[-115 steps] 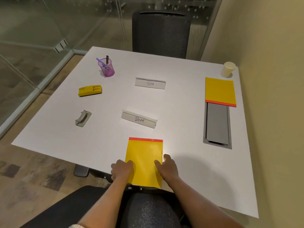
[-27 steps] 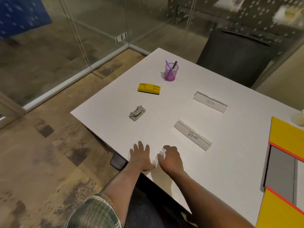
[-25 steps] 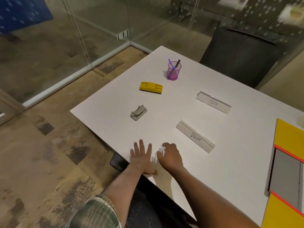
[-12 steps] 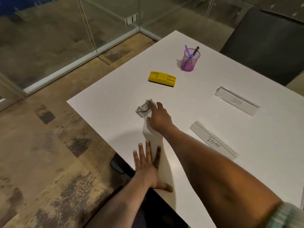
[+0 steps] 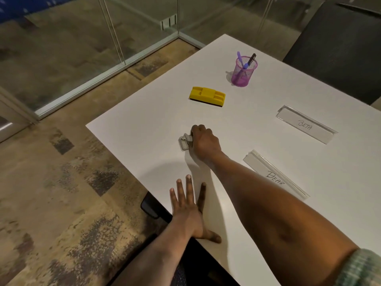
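Head camera, looking down: I have the white table [image 5: 268, 145] filling most of my view, with its near-left corner towards me and a dark chair [image 5: 340, 48] at the far side. The right forearm [image 5: 278, 203] is the biggest thing on it. It reaches out long from the lower right, crossing diagonally towards the table's left edge.

The left hand [image 5: 188, 213] lies flat, palm down, at the near edge. Its fingers are straight and spread, its thumb points out to the right, and it holds nothing.

The right hand [image 5: 204, 142] is further out, knuckles up, with its fingers curled down over a grey clip [image 5: 184, 141] and gripping it from the right side. The clip sits on the table near the left edge, straight ahead of the left hand's fingertips and well apart from them.

Only its left part shows past the fingers. I can make out a small, pale grey metal piece with a flat base plate and a raised arm on top. I cannot tell whether it is lifted off the surface.

A name plate marked BEAR [image 5: 274, 174] lies just right of the forearm, and another marked BETA [image 5: 305, 124] lies beyond it. A yellow block [image 5: 207, 96] and a purple pen cup [image 5: 243, 72] stand further out.
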Demonstrator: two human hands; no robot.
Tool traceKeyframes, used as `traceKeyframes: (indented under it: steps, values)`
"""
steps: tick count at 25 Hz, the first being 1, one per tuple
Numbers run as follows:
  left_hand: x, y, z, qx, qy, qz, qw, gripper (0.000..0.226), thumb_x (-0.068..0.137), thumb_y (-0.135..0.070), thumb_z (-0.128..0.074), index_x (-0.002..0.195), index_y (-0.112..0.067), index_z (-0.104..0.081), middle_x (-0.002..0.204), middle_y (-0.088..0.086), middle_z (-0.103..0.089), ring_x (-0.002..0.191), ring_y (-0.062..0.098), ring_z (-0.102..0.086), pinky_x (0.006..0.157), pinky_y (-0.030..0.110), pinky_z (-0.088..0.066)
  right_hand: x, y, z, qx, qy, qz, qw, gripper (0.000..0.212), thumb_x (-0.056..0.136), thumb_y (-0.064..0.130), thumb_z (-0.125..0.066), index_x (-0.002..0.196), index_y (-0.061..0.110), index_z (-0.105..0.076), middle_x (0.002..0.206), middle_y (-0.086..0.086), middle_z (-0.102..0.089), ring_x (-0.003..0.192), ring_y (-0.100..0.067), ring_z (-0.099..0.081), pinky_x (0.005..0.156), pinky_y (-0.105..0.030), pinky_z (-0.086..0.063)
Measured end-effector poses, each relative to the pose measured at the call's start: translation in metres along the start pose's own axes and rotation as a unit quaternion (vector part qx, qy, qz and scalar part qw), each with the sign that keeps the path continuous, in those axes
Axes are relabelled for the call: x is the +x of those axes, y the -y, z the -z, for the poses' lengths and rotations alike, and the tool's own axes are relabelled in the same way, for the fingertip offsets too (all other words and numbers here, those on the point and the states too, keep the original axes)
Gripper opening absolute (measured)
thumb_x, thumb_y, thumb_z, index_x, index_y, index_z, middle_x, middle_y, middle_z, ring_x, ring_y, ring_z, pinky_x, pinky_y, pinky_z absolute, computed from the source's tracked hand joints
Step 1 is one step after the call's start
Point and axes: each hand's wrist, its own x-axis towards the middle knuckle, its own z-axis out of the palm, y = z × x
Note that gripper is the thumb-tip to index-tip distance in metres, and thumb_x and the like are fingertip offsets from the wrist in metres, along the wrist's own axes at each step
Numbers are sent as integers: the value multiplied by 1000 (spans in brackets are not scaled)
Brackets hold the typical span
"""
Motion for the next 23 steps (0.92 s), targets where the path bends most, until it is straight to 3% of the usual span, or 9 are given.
traceKeyframes:
  steps: [3, 5, 8, 10, 12, 16, 20, 23]
  values:
    - [-2, 1, 1, 5, -7, -4, 1000, 160, 41, -99, -58, 128, -29, 57, 127, 16, 69, 113, 43, 65, 102, 66, 33, -13, -12, 6, 133, -37, -84, 987, 19, 97, 31, -45, 103, 13, -47, 101, -9, -57, 85, -30, -50, 68, -37, -35]
    - [-4, 0, 2, 3, -9, -6, 1000, 159, 42, -99, -58, 129, -30, 56, 128, 15, 68, 114, 43, 65, 104, 67, 31, -27, -21, 15, 259, -33, -171, 950, 18, 98, 32, -42, 99, 14, -48, 98, -7, -62, 84, -29, -56, 70, -37, -42]
    - [-6, 0, 3, 7, -8, 5, 1000, 160, 38, -100, -56, 132, -30, 53, 128, 15, 68, 114, 43, 65, 105, 67, 29, -66, -32, 26, 502, -9, -280, 819, 24, 98, 33, -40, 100, 14, -54, 103, -11, -65, 89, -33, -69, 73, -51, -61]
    - [-7, -2, 6, 11, -5, 13, 1000, 162, 35, -101, -55, 131, -29, 54, 127, 16, 69, 113, 43, 65, 105, 67, 30, -100, -41, 34, 595, 9, -300, 745, 27, 94, 31, -43, 106, 12, -59, 109, -17, -66, 87, -33, -72, 67, -47, -63]
    - [-10, -4, 8, 18, -5, 21, 1000, 162, 34, -103, -53, 131, -29, 54, 126, 16, 69, 115, 44, 64, 105, 67, 30, -134, -52, 40, 657, 13, -310, 687, 33, 88, 29, -46, 107, 9, -64, 109, -19, -70, 87, -32, -73, 66, -40, -62]
    - [-19, -15, 14, 42, -7, 33, 999, 163, 40, -100, -56, 137, -24, 49, 136, 23, 61, 128, 52, 49, 112, 68, 18, -204, -82, 45, 746, 2, -335, 576, 41, 93, 34, -47, 116, 7, -67, 106, -23, -73, 83, -35, -71, 84, -53, -56]
    - [-26, -41, 20, 102, -15, 32, 994, 158, 54, -92, -62, 150, -11, 33, 152, 35, 36, 143, 58, 21, 120, 64, -7, -273, -127, 55, 801, -18, -322, 504, 42, 94, 44, -49, 120, 15, -66, 112, -22, -70, 95, -37, -68, 91, -53, -52]
    - [-31, -83, 8, 139, -27, -16, 990, 150, 61, -90, -60, 153, -10, 27, 155, 37, 28, 146, 58, 13, 119, 62, -16, -322, -168, 64, 812, -59, -320, 485, 45, 95, 40, -54, 129, 10, -61, 112, -19, -69, 97, -34, -67, 89, -50, -52]
